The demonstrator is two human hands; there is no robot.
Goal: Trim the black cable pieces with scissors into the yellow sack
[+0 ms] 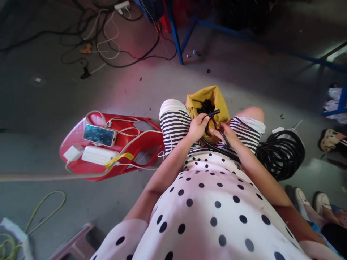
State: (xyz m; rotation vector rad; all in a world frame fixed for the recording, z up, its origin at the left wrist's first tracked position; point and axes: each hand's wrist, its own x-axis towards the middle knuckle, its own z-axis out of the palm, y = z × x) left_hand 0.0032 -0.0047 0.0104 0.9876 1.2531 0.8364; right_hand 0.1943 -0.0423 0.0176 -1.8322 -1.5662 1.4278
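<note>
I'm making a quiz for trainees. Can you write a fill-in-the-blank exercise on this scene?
1. The left hand and right hand hold a ____ cable.
2. The bag between the knees is ____.
3. The phone lies on a ____ stool.
Missing: black, yellow, red.

Black cable [214, 113] tip-up above open yellow bag [218, 99]
</note>
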